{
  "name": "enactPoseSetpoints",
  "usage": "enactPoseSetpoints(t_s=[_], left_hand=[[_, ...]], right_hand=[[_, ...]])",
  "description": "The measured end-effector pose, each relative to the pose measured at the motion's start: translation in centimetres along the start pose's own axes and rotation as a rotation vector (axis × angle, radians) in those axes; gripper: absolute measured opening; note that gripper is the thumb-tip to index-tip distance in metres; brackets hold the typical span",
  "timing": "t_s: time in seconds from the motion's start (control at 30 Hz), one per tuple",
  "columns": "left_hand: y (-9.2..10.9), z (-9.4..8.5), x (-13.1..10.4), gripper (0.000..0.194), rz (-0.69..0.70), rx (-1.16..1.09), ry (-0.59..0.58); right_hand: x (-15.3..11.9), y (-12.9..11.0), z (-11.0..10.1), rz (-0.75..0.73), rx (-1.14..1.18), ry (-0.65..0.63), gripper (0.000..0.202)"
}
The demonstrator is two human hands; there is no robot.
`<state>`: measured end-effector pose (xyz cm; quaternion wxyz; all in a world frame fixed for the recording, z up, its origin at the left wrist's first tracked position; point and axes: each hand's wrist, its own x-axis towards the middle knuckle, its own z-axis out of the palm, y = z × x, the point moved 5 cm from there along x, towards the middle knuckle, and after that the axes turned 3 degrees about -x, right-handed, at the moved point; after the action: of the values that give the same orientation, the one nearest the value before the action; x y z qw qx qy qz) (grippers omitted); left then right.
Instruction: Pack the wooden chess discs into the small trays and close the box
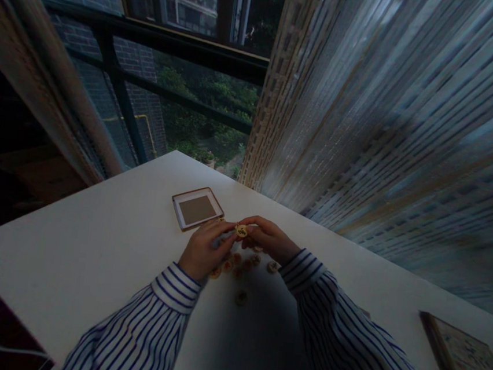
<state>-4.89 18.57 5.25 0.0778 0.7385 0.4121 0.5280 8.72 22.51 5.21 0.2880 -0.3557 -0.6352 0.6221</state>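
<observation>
A round, pale Chinese chess piece point(241, 230) with a dark character is pinched between my two hands above the table. My left hand point(205, 249) grips its left side with thumb and fingers, while my right hand point(272, 241) closes on its right side. Below them lie several more chess pieces, some marked in red point(227, 266) and some darker point(272, 266). One dark-marked piece point(241, 297) sits apart, nearer to me. Part of the group is hidden under my hands. Just beyond my left hand lies a shallow open case point(177, 213) with a white-edged inside and a brown panel.
The white table point(128, 237) runs to a corner by the window. At the right lies a flat, brown-edged box or board point(469, 358) with a patterned top. A striped sheer curtain point(365, 132) hangs along the far right edge; dark railings point(121, 77) stand outside.
</observation>
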Motion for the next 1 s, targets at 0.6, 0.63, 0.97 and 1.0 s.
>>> enactPoseSetpoints(t_s=[0.6, 0.63, 0.97, 1.0], left_hand=[[0.6, 0.0, -0.1, 0.02, -0.018, 0.02, 0.061], [0.7, 0.0, -0.2, 0.02, -0.015, 0.027, 0.06], [0.9, 0.1, -0.2, 0.021, 0.035, 0.028, 0.001], [1.0, 0.1, -0.2, 0.021, 0.049, 0.028, -0.01]], right_hand=[[-0.4, -1.1, -0.1, -0.167, -0.361, 0.113, 0.025], [-0.5, -1.3, -0.1, -0.187, -0.369, 0.086, 0.025], [-1.2, -1.5, -0.3, -0.18, -0.422, 0.094, 0.024], [-1.2, -1.6, -0.3, -0.187, -0.435, 0.094, 0.023]])
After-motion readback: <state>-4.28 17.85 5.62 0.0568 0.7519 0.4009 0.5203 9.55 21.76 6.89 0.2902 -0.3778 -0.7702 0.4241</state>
